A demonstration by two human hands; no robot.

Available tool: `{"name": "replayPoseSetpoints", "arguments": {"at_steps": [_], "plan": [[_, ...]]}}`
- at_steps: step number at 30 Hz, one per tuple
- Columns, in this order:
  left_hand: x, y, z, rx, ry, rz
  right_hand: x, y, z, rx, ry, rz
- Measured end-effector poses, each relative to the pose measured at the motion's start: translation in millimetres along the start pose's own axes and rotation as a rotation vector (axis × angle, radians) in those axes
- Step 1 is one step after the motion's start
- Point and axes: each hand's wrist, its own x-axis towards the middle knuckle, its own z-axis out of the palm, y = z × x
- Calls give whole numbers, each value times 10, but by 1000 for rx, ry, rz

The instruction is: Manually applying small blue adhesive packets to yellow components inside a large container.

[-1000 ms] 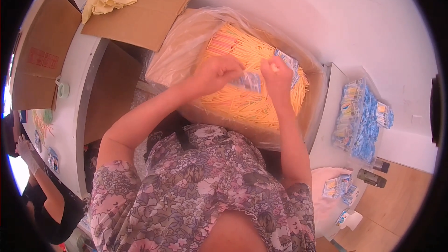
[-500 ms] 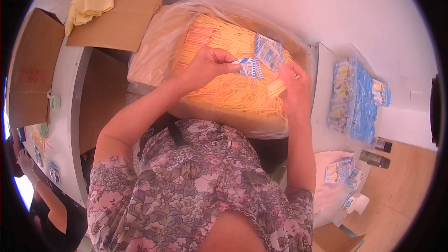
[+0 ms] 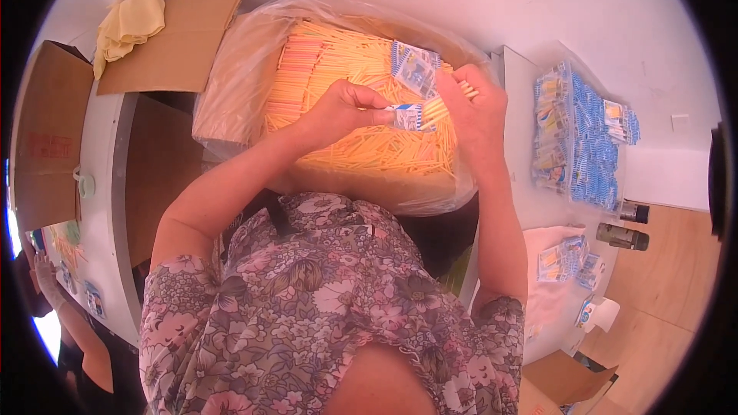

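pinching a clear-and-blue packet [image 3: 406, 117] in the left hand [image 3: 344, 114], gripping yellow sticks [image 3: 436, 114] in the right hand [image 3: 478, 111] (right at the packet's edge), seemingly filling, next needing a straight, gentle push.

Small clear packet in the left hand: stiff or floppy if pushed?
The packet looks thin and partly transparent, so probably light and floppy. Pinched at one end by the left hand, its far end might buckle.
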Motion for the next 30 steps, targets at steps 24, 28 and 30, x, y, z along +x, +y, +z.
{"name": "replayPoseSetpoints", "arguments": {"at_steps": [24, 28, 30], "plan": [[71, -91, 87, -53, -77, -47, -16, 73, -65, -210, -93, -221], [92, -164, 197, -167, -60, -39, -93, 57, -100, 21, -242, -127], [111, -187, 272, -241, -44, -34, -147, 60, -150, 147, -211, -116]]}}
